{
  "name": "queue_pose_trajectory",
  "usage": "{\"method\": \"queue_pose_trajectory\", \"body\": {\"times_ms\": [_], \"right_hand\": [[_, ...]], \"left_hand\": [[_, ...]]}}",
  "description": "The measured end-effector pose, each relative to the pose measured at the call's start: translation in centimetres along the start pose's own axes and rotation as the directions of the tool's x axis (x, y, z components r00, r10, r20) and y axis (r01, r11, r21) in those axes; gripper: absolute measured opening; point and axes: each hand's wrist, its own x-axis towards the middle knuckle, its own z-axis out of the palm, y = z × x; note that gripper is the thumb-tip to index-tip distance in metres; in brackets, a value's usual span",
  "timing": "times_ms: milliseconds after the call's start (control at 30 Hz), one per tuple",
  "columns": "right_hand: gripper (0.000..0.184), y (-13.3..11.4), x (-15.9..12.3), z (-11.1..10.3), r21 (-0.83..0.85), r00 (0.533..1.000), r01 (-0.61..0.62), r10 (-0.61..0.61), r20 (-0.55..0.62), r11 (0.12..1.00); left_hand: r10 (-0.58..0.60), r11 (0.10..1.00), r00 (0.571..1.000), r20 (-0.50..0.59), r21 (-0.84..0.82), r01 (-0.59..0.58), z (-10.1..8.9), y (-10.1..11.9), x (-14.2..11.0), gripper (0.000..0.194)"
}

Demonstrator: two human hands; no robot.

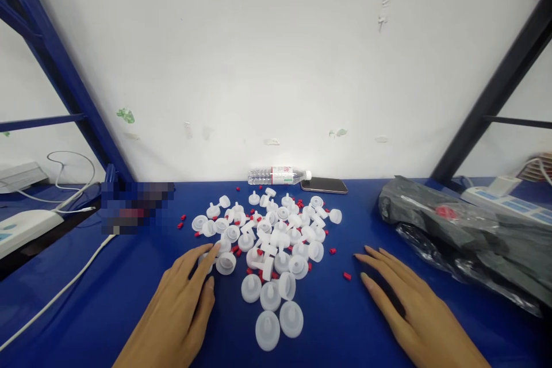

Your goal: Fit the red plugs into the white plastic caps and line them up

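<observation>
My left hand lies at the left edge of a heap of white plastic nozzle caps, its index fingertip touching or just over one of them. Its fingers are apart, and I see nothing held in it. On the other side, my right hand rests on the blue table with fingers stretched out and nothing in them. Close to its fingertips lies a small red plastic tip. More red tips are scattered among and around the caps. Several caps sit nearer to me, between the hands.
A clear plastic bottle lies on its side by the wall, beside a dark phone. Dark plastic bags cover the right side. Power strips stand at both sides, and a white cable crosses the left.
</observation>
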Motion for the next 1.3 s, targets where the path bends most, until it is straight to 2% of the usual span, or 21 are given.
{"method": "queue_pose_trajectory", "body": {"times_ms": [167,267,367,467,533,700,1000,1200,1300], "right_hand": [[0.045,0.0,-0.1,0.0,0.004,1.0,-0.003,0.003,0.006,1.0],[0.045,0.0,-0.1,-0.1,0.004,1.0,-0.004,0.004,0.005,1.0],[0.046,-0.1,0.0,-0.1,-0.002,1.0,-0.01,0.01,0.0,1.0],[0.046,-0.3,0.1,-0.2,-0.012,1.0,-0.016,0.016,-0.003,1.0],[0.046,-0.5,0.1,-0.3,-0.022,1.0,-0.029,0.029,0.001,0.999],[0.045,-0.7,0.1,-0.3,-0.037,0.999,-0.043,0.043,0.012,0.998],[0.045,-0.6,0.2,-0.3,-0.044,0.999,-0.033,0.034,0.011,0.998],[0.046,-0.8,0.2,-0.3,-0.045,0.999,-0.048,0.049,0.019,0.998],[0.046,-0.8,0.1,-0.4,-0.042,0.998,-0.051,0.052,0.025,0.998]], "left_hand": [[-0.04,0.999,0.999,0.017,-0.028,0.041,0.1,0.3,0.0,0.053],[-0.115,0.992,0.993,0.011,-0.054,0.115,-0.2,0.2,0.2,0.05],[-0.211,0.977,0.977,-0.017,-0.036,0.211,-0.6,-0.8,0.0,0.047],[-0.26,0.96,0.965,-0.043,0.095,0.263,-0.5,-2.5,-0.7,0.052],[-0.245,0.954,0.968,-0.052,0.167,0.25,0.1,-3.7,-1.2,0.055],[-0.118,0.971,0.992,0.035,0.213,0.108,1.6,-5.0,-1.6,0.055],[-0.024,0.953,0.999,0.047,0.302,0.008,1.1,-4.9,-1.4,0.058],[-0.074,0.969,0.997,0.011,0.236,0.069,1.2,-4.8,-1.1,0.06],[-0.066,0.975,0.998,0.002,0.213,0.064,1.2,-4.8,-1.0,0.062]]}}
